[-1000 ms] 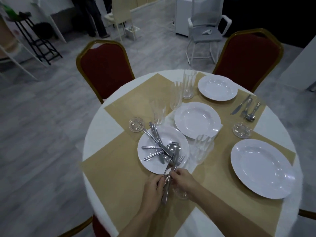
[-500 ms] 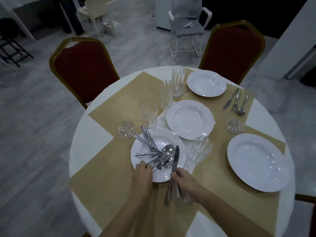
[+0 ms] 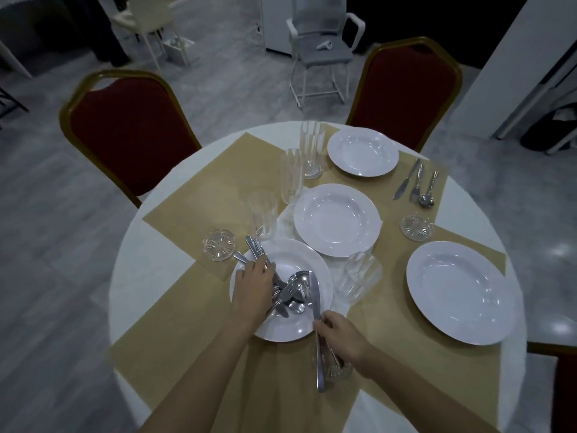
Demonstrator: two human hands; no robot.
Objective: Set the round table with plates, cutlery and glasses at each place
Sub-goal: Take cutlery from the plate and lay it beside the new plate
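Round table with tan mats, plates, glasses.

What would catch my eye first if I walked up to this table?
Probably the near white plate heaped with loose cutlery, the left hand reaching into it. Beside it the right hand grips a knife. Two red chairs stand behind.

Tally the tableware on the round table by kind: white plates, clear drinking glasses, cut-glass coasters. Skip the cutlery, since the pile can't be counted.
White round plates: 4
Clear ribbed drinking glasses: 4
Round cut-glass coasters: 3
Total: 11
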